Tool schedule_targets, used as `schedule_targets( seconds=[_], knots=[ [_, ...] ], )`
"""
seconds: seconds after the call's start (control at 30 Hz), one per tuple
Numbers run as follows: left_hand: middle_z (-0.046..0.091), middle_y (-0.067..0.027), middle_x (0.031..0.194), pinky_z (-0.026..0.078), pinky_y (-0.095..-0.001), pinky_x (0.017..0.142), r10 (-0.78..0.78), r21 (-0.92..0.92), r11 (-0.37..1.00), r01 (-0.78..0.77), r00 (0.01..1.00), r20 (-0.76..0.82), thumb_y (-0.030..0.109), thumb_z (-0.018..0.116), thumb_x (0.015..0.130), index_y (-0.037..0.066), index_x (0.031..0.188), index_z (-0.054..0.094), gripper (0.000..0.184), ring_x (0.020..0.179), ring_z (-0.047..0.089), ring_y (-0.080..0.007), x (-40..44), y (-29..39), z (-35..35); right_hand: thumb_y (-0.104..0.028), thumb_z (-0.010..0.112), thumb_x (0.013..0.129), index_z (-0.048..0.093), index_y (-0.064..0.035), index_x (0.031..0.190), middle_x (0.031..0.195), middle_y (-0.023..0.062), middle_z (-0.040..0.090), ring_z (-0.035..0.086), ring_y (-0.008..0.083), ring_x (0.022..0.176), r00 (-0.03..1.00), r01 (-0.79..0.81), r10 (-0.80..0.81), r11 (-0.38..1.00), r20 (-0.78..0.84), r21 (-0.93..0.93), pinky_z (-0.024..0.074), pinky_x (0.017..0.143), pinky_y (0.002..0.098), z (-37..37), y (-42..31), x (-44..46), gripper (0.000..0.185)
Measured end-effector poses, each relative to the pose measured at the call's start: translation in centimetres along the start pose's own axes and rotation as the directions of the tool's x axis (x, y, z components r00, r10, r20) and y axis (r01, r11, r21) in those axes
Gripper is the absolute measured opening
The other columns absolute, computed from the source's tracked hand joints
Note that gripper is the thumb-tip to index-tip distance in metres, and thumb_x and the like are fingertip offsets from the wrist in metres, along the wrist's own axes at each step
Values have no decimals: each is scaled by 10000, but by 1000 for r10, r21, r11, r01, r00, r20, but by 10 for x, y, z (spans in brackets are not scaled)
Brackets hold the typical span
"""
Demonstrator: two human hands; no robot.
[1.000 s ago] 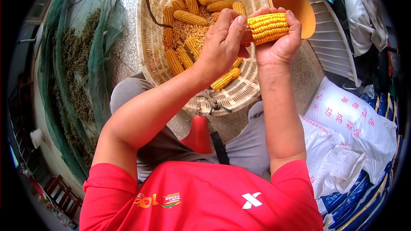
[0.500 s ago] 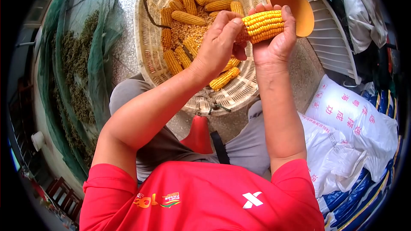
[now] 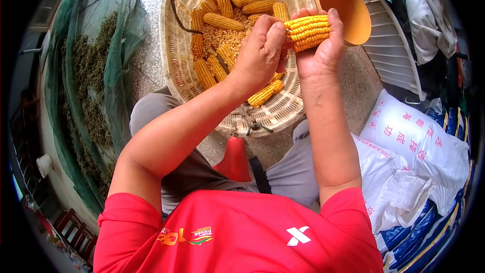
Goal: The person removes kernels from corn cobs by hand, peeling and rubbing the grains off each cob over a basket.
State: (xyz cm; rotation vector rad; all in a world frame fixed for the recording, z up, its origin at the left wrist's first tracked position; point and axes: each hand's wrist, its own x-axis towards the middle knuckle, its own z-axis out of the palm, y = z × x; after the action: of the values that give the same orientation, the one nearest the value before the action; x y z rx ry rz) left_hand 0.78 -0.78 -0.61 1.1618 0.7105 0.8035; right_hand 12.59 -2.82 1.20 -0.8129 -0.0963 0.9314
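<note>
An ear of corn (image 3: 309,32) with bright yellow kernels lies across my right hand (image 3: 326,55), which grips it from below with the thumb at its right end. My left hand (image 3: 260,50) is closed at the ear's left end, thumb on top, covering that end. Both hands are above the right side of a large woven basket (image 3: 174,63). Inside the basket are several ears of corn (image 3: 222,21) around a heap of loose kernels (image 3: 221,39). One more ear (image 3: 265,93) rests near the basket's front wall.
An orange bowl (image 3: 348,10) stands tilted right of the basket. Printed white sacks (image 3: 404,134) lie at the right, near a white slatted rack (image 3: 389,40). Green netting (image 3: 118,60) with dried plants (image 3: 91,76) is at the left. Something red (image 3: 234,159) stands between my knees.
My left hand has rolled over the ear's left end, hiding the reddish part that showed there. The ear and my right hand have shifted slightly left.
</note>
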Motion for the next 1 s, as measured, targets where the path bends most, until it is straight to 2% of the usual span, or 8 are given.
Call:
schedule_targets(
  seconds=[0.33, 0.4, 0.53, 0.6, 0.73, 0.83, 0.9, 1.0],
  knots=[
    [523, -29, 719, 418, -207, 455, -111, -42, 993, 113, 993, 42, 334, 397, 1019, 38, 1003, 483, 309, 509, 489, -83, -1, 11, 2, -302, 624, 868, 522, -58, 921, 842, 105, 611, 614, 279, 806, 1000, 1, 0, 999, 13, -49, 521, 796, 432, 1, -1, -3, 270],
    [523, -31, 646, 396, -227, 403, -36, -44, 998, 37, 999, 28, 305, 459, 1001, 10, 953, 480, 299, 463, 478, -74, 0, 6, 3, -300, 619, 870, 521, -56, 922, 843, 109, 614, 613, 279, 804, 1000, 8, -8, 999, -3, -44, 521, 793, 429, 0, -1, -1, 268],
    [528, -34, 659, 397, -235, 408, -1, -37, 999, 3, 999, 34, 285, 450, 1005, 13, 952, 476, 279, 470, 481, -77, 0, 1, 2, -312, 612, 874, 526, -50, 920, 844, 119, 622, 615, 276, 805, 999, 29, -29, 999, -27, -32, 520, 790, 422, -4, 1, 4, 279],
    [515, -22, 708, 400, -205, 446, -11, 6, 1000, 11, 999, 51, 305, 400, 1023, 44, 975, 480, 277, 501, 476, -71, -1, 2, 2, -315, 618, 870, 532, -51, 915, 835, 117, 624, 617, 275, 799, 999, 30, -31, 999, -24, -44, 521, 787, 420, -4, 1, 4, 281],
    [502, -13, 667, 383, -208, 421, -18, 60, 998, 16, 1000, 19, 301, 396, 1024, 50, 955, 478, 274, 470, 455, -69, 0, 0, 2, -321, 638, 860, 548, -53, 899, 802, 110, 625, 626, 271, 768, 995, 94, -95, 990, -7, -103, 528, 760, 414, -4, 5, 3, 285],
    [490, -7, 629, 370, -214, 403, 88, 217, 973, -77, 995, -41, 306, 377, 1028, 57, 936, 478, 284, 440, 438, -70, 3, -7, 0, -318, 648, 858, 552, -55, 886, 784, 105, 625, 632, 263, 747, 997, 81, -83, 989, -8, -122, 534, 733, 404, -5, 7, 2, 282],
    [497, -10, 622, 368, -220, 396, -55, 130, 990, 62, 997, -59, 312, 360, 1031, 59, 926, 479, 299, 427, 437, -76, 3, -3, -2, -321, 650, 858, 554, -55, 882, 785, 106, 625, 634, 260, 749, 995, 95, -97, 988, -8, -123, 536, 729, 400, -1, 8, 0, 284],
    [516, -52, 592, 414, -256, 401, -82, -18, 996, 82, 996, -43, 295, 418, 1009, 37, 873, 480, 298, 432, 496, -113, 1, 3, -2, -322, 653, 857, 555, -52, 877, 789, 109, 625, 637, 257, 755, 996, 94, -95, 988, -2, -124, 539, 727, 395, -1, 6, 0, 288]
  ],
)
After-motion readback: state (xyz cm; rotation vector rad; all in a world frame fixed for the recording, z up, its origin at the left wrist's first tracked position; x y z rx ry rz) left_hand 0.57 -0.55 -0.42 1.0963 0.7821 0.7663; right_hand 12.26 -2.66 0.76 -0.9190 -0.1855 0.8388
